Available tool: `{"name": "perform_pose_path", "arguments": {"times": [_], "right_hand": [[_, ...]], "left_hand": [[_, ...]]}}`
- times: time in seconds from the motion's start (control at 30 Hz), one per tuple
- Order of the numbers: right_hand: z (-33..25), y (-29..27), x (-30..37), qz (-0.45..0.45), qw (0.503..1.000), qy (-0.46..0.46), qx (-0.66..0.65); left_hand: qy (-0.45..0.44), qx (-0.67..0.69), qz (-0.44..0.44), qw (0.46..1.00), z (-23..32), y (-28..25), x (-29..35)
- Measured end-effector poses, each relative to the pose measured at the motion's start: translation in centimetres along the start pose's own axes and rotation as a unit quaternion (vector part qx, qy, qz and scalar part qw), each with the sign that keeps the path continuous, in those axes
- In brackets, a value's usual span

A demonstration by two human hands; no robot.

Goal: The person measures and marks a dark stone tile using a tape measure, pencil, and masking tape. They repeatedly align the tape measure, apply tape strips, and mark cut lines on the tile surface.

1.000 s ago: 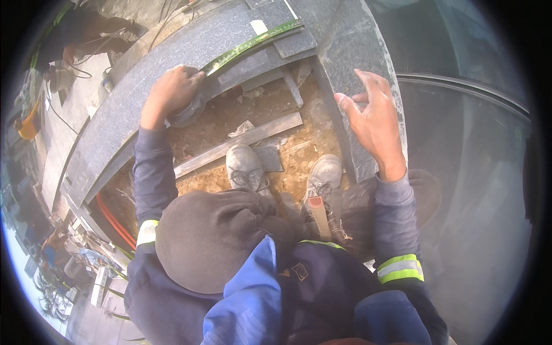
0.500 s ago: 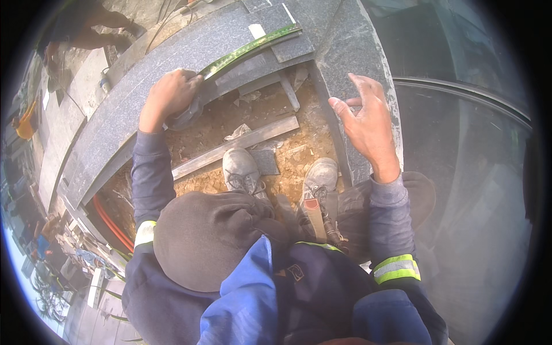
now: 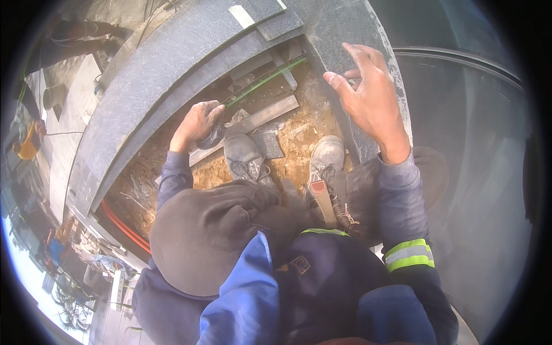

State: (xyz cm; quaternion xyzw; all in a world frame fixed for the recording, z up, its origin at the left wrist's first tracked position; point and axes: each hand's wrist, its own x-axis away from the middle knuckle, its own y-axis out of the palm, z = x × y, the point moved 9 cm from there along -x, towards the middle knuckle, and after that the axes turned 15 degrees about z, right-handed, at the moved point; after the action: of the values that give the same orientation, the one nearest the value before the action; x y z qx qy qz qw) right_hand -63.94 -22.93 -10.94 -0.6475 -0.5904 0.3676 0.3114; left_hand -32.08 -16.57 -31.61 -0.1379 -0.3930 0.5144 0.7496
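Note:
My left hand (image 3: 198, 123) is closed on a tape measure, whose dark rounded case (image 3: 213, 138) shows under the fingers. Its thin green blade (image 3: 261, 85) stretches from my fingertips to the right, over the dirt pit inside the stone border. The blade's far end lies near the pit's right corner. Above the grey stone slab (image 3: 339, 34) on the right, my right hand (image 3: 371, 95) hovers with thumb and fingers apart and bent, and nothing shows in it. Whether it touches the slab I cannot tell.
A curved grey stone border (image 3: 149, 75) runs round the pit. Inside lie a straight bar (image 3: 261, 123), a small dark tile (image 3: 268, 145) and orange tubing (image 3: 123, 227). My boots (image 3: 328, 154) stand on the dirt. Dark glass (image 3: 471, 172) is at right; another person (image 3: 80, 34) is at upper left.
My left hand has come off the stone border, moving right and nearer to me with the tape measure. The green blade has dropped from the border's top to over the pit. My right hand stays open.

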Motion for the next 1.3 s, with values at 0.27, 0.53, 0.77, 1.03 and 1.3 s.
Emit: {"name": "perform_pose_path", "arguments": {"times": [0.27, 0.53, 0.77, 1.03, 1.3], "right_hand": [[0.2, 0.6, 0.2, 0.001, 1.000, -0.012, 0.024], [1.9, 3.3, 0.5, -0.041, 0.999, 0.001, 0.034], [2.1, 6.8, 2.6, -0.117, 0.988, -0.022, 0.096], [-0.1, 5.4, 1.8, -0.065, 0.995, -0.068, 0.028], [-0.2, 5.1, 1.7, -0.085, 0.996, -0.034, 0.025]], "left_hand": [[0.158, -0.149, 0.133, 0.967, -4.7, -0.5, -2.0], [0.045, -0.163, 0.004, 0.986, -8.0, 3.6, -6.6], [-0.026, -0.103, -0.057, 0.993, -6.7, 3.6, -6.3], [0.096, -0.142, 0.086, 0.981, -4.7, 2.3, -8.0], [0.078, -0.107, 0.088, 0.987, -2.5, 1.7, -7.3]]}}
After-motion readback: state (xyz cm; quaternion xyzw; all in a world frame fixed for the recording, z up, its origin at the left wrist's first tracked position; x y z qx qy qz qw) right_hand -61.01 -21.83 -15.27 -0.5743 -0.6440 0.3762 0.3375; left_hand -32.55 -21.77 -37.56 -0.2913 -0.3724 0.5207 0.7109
